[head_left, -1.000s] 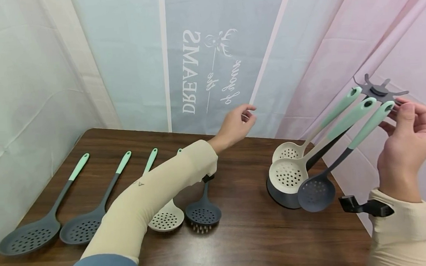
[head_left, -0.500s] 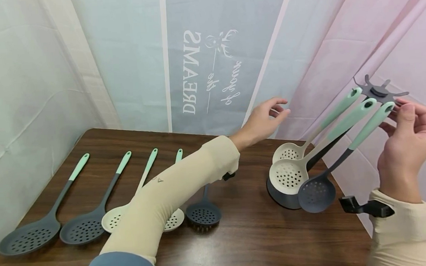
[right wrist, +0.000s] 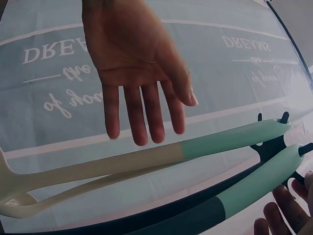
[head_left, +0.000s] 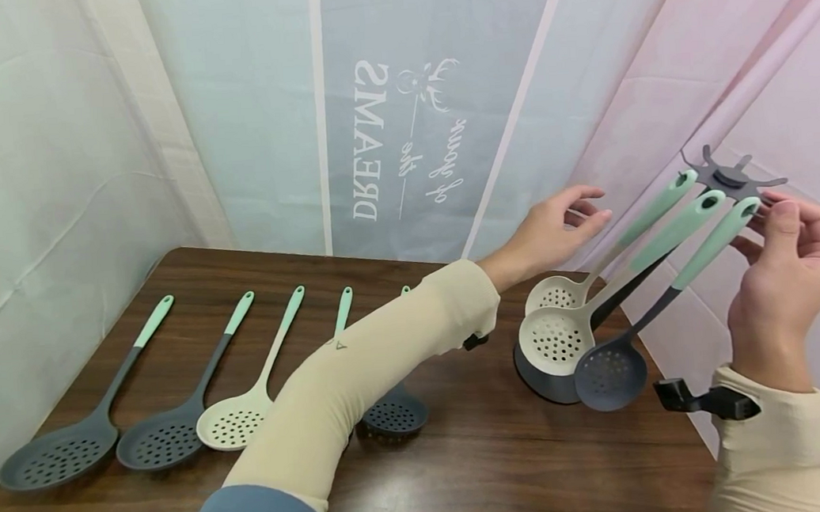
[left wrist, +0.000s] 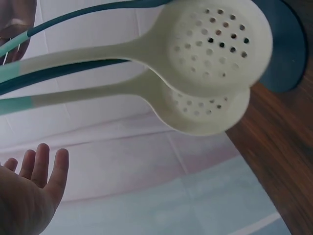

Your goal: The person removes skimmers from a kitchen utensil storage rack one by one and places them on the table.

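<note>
A dark utensil rack [head_left: 729, 178] with radiating hooks stands at the right on a dark round base [head_left: 551, 385]. Two cream skimmers [head_left: 556, 341] and a dark slotted ladle [head_left: 610, 377] hang from it by mint handles. At the rack's top, my right hand [head_left: 789, 261] pinches its edge between thumb and fingers. My left hand [head_left: 551, 226], fingers extended and holding nothing, hovers just left of the hanging handles, apart from them. The right wrist view shows that left hand's palm [right wrist: 132, 63] with fingers pointing down toward a handle [right wrist: 234, 139].
On the brown table [head_left: 482, 465], dark skimmers [head_left: 60, 459] [head_left: 162, 444], a cream skimmer [head_left: 236, 423] and a dark slotted spoon [head_left: 396, 414] lie in a row. My left forearm [head_left: 354, 379] crosses over the row, hiding parts of it. Hanging cloth [head_left: 266, 139] surrounds the table.
My left hand has moved to the right, from mid-table toward the hanging utensils. The forearm's shift uncovers the cream skimmer on the table. My right hand and the rack have stayed put.
</note>
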The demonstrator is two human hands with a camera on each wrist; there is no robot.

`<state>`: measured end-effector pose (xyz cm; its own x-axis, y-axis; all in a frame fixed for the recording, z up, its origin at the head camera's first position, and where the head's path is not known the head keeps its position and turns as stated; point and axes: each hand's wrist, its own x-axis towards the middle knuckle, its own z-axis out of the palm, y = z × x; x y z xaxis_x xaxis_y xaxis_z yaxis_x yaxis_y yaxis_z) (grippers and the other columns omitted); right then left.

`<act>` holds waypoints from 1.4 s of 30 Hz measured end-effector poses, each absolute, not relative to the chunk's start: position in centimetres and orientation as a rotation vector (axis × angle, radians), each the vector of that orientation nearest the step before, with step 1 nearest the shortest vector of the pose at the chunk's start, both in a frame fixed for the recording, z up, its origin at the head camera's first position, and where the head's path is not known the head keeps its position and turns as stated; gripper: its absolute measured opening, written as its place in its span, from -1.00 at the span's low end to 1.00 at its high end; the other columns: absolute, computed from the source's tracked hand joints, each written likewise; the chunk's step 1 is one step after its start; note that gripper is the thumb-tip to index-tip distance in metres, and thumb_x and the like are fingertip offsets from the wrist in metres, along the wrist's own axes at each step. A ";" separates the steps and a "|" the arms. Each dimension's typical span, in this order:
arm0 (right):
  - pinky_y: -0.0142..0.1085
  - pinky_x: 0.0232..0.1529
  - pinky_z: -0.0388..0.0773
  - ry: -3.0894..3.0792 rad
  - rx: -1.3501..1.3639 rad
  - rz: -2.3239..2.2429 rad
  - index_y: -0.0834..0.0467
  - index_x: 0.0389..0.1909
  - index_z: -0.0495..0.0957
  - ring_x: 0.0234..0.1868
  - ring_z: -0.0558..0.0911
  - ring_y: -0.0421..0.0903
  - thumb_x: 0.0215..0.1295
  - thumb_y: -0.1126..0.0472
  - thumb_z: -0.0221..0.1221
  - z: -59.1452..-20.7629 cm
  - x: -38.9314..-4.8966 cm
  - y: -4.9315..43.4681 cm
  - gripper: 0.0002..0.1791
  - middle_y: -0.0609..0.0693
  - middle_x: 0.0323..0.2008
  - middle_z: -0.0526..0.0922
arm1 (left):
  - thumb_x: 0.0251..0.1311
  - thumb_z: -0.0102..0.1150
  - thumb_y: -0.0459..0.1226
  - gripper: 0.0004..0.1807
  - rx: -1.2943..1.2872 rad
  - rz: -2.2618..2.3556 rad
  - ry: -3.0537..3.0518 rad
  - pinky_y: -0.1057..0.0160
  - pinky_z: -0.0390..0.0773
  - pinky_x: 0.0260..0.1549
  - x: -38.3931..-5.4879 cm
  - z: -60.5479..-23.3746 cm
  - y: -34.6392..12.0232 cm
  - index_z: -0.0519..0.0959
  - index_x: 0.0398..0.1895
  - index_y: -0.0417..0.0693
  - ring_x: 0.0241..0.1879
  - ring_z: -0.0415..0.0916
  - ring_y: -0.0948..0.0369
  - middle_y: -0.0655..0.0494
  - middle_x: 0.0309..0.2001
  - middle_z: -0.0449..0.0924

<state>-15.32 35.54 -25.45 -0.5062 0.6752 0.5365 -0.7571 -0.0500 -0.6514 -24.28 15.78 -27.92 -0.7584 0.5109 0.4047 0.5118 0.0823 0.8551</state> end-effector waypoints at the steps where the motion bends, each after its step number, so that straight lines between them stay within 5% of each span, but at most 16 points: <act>1: -0.38 -0.45 0.67 -1.164 0.104 1.751 0.50 -0.16 0.62 -0.26 0.71 0.07 0.30 0.35 0.33 -25.5 -15.3 35.6 -0.75 0.28 -0.22 0.66 | 0.46 0.17 -0.10 -0.52 -1.096 -1.828 -2.317 0.56 0.48 -0.12 -24.1 -27.8 16.0 0.46 0.40 0.08 -0.07 0.54 0.43 0.23 0.03 0.60; 14: -0.38 -0.48 0.66 -1.133 0.128 1.770 0.51 -0.20 0.61 -0.30 0.71 0.07 0.31 0.39 0.30 -25.5 -15.5 35.7 -0.80 0.28 -0.25 0.65 | 0.43 0.22 -0.17 -0.45 -1.194 -1.735 -2.377 0.63 0.43 -0.12 -22.6 -26.5 18.7 0.41 0.45 0.22 -0.05 0.51 0.51 0.29 0.08 0.58; 42: -0.37 -0.46 0.67 -1.148 0.125 1.773 0.51 -0.19 0.60 -0.28 0.71 0.07 0.32 0.39 0.30 -25.6 -15.5 35.8 -0.79 0.28 -0.24 0.66 | 0.40 0.27 -0.20 -0.44 -1.146 -1.707 -2.352 0.64 0.44 -0.16 -22.5 -26.3 19.8 0.44 0.44 0.16 -0.09 0.56 0.47 0.25 0.05 0.62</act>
